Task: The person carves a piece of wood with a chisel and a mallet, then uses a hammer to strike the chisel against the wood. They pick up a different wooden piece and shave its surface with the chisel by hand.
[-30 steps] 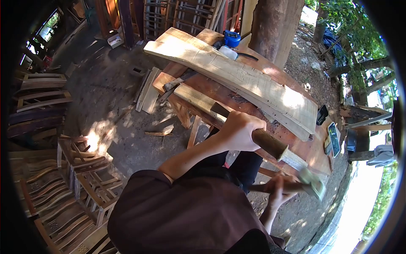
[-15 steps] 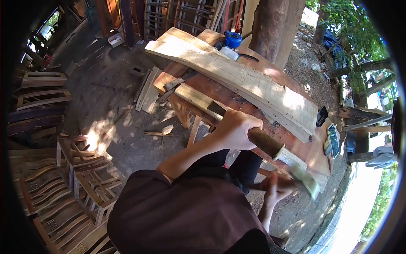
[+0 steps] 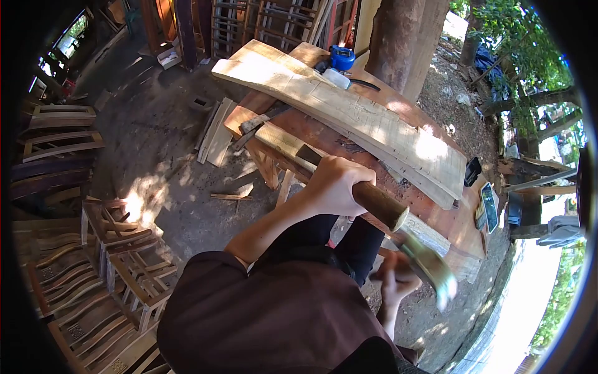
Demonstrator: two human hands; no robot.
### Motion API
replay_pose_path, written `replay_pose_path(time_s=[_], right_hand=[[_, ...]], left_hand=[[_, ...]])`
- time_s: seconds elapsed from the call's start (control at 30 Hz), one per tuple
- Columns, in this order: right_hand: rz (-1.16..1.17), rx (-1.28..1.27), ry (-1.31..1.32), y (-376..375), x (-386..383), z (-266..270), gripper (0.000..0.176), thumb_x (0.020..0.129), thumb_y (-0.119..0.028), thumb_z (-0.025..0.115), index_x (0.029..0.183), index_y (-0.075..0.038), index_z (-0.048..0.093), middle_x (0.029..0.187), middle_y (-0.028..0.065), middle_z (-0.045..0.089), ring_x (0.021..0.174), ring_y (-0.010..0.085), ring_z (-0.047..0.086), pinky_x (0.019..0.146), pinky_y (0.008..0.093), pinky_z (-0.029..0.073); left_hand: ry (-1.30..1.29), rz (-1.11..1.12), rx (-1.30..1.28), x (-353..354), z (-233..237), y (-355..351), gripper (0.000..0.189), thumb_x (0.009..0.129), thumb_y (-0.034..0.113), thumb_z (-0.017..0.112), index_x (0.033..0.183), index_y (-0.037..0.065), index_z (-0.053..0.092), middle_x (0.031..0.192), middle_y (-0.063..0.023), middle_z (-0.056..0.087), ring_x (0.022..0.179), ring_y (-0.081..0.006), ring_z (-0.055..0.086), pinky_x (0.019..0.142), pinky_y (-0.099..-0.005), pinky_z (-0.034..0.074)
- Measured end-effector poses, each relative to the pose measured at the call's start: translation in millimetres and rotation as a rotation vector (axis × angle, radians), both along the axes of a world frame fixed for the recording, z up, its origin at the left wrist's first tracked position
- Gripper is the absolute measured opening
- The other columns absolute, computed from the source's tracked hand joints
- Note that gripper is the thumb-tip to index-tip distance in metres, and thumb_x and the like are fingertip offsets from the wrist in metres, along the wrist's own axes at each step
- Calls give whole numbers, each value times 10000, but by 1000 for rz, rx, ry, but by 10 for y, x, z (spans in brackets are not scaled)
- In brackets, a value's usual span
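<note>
My left hand (image 3: 339, 187) is wrapped round the thick wooden handle of a chisel (image 3: 381, 204). Its dark blade points away to the upper left, over a narrow wooden beam (image 3: 277, 138) along the near edge of the workbench (image 3: 405, 112). Lower right, my right hand (image 3: 398, 277) is closed round a hammer (image 3: 430, 268), its grip mostly hidden by the fingers. The hammer's shiny metal head is smeared by motion and overlaps the area just beyond the chisel handle's pale end.
A long rough plank (image 3: 349, 115) lies across the bench, with a blue tape measure (image 3: 341, 58) behind it. A phone (image 3: 489, 207) lies at the bench's right end. Wooden chair frames (image 3: 128, 249) stand at left; a tree trunk (image 3: 395, 47) rises behind the bench.
The hammer head has swung left and toward the chisel handle's end, my right hand turning with it. My left hand and the chisel have shifted slightly to the left.
</note>
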State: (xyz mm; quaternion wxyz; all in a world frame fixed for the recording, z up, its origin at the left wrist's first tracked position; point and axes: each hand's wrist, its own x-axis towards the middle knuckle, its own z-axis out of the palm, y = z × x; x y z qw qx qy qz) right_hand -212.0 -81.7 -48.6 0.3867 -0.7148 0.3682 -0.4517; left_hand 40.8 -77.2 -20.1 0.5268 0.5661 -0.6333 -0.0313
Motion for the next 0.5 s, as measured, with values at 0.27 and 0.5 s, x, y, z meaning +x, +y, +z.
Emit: replay_pose_path(time_s=[0.27,0.5], right_hand=[[140,-390,-61,-193,-77,495,130,858,-131,577,837,-35,493,529,56,532,469,119,508,633,317,430],[7,103,70,6,244,126,147,826,-89,643,727,-32,551,501,18,519,418,93,486,545,265,433]], left_hand=[[11,4,-30,85,24,43,185,545,133,728,627,78,572,561,-54,571,513,-237,596,462,-296,423],[22,-16,-4,143,24,78,190,543,140,733,630,79,576,568,-56,581,524,-236,603,472,-294,431]])
